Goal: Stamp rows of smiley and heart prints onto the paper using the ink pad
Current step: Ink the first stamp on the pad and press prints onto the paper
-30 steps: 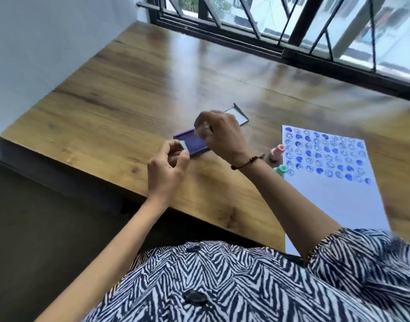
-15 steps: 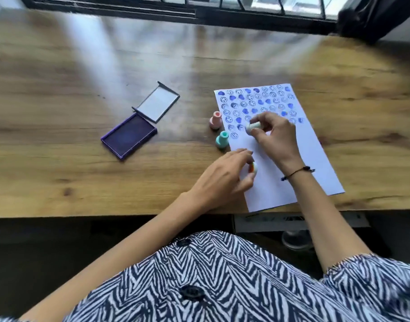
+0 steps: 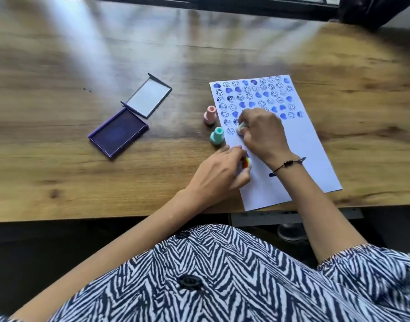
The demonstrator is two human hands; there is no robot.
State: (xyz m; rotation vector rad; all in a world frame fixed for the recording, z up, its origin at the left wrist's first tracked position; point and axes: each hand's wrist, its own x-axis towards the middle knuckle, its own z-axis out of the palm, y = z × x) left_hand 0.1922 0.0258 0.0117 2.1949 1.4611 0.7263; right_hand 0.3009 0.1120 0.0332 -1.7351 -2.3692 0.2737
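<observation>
Right hand (image 3: pixel 262 133) grip closed on a pale stamp (image 3: pixel 241 127), pressed to the paper (image 3: pixel 315 159) at the left end of the lowest print row. Left hand (image 3: pixel 219 175) pinches a white stamp with orange face (image 3: pixel 247 164) at the paper's left edge. Pink stamp (image 3: pixel 210 114) and mint stamp (image 3: pixel 217 135) stand just beside that edge. Open ink pad (image 3: pixel 119 133) mid-left; bare counter (image 3: pixel 59 77) around it. Paper's lower half unprinted.
</observation>
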